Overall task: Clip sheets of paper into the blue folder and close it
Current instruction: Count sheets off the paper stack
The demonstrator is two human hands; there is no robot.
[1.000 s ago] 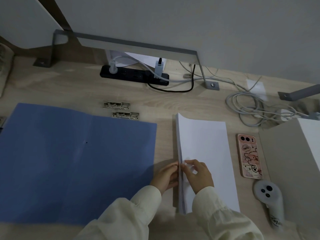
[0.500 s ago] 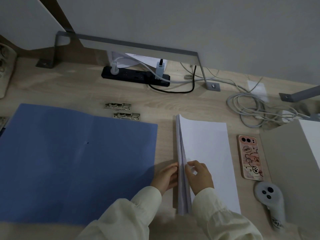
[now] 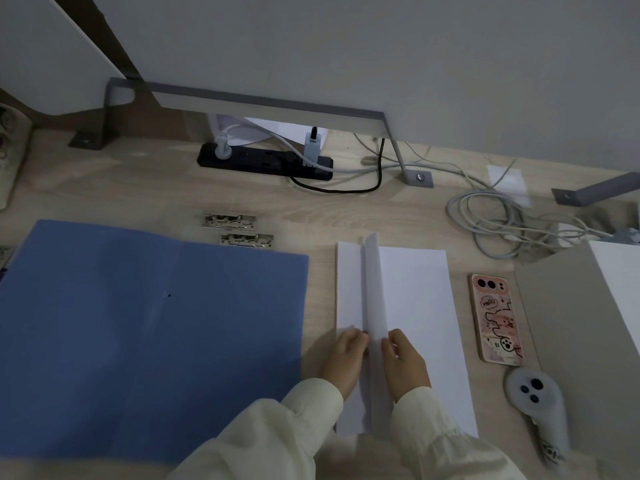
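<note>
The blue folder (image 3: 149, 327) lies open and flat on the left half of the wooden desk. To its right sits a white stack of paper (image 3: 419, 313). My right hand (image 3: 403, 363) pinches the left edge of the top sheets and holds them lifted, standing up as a narrow flap. My left hand (image 3: 343, 358) rests on the exposed lower sheets at the stack's left edge, fingers curled against the lifted flap. Two metal clips (image 3: 239, 228) lie on the desk just beyond the folder's top right corner.
A pink phone (image 3: 495, 318) lies right of the paper, with a grey controller (image 3: 535, 403) below it. A cardboard box (image 3: 585, 327) stands at the far right. A black power strip (image 3: 265, 162) and tangled cables (image 3: 498, 220) lie along the back.
The left edge of the top sheets has risen further off the stack and swung right, uncovering a strip of the sheets below. Both hands stayed at the stack's near left edge.
</note>
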